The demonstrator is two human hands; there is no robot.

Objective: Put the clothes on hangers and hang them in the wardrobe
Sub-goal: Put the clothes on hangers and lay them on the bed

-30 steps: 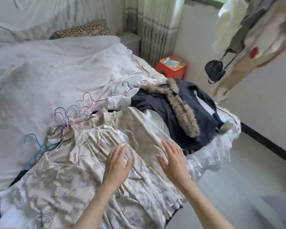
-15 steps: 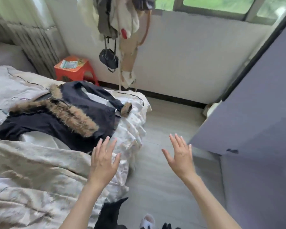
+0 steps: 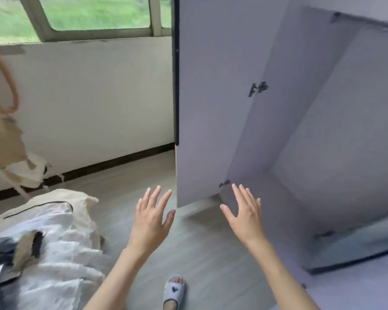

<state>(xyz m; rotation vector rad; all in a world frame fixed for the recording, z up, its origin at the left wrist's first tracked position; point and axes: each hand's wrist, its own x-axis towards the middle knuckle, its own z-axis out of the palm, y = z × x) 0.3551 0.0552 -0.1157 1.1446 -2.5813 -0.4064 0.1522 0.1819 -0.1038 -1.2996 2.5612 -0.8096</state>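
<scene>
My left hand (image 3: 154, 217) and my right hand (image 3: 244, 214) are both held out flat in front of me, fingers spread and holding nothing. They hover above the grey floor (image 3: 202, 249), just in front of the pale lilac wardrobe (image 3: 336, 135), which stands open with a bare inside. Its left door (image 3: 215, 104) swings out toward me. White and dark clothes (image 3: 54, 249) lie heaped on the bed corner at the lower left, apart from both hands. No hangers are in view.
A white wall with a dark skirting and a window (image 3: 94, 14) above it runs along the back. Cream garments hang from a pole (image 3: 7, 121) at the far left. My slippered foot (image 3: 174, 291) stands on the floor. A second door edge (image 3: 356, 249) shows at lower right.
My view has swung right, from the bed with the clothes and hangers to the open wardrobe. Both hands lifted off the patterned garment and stayed spread with nothing in them.
</scene>
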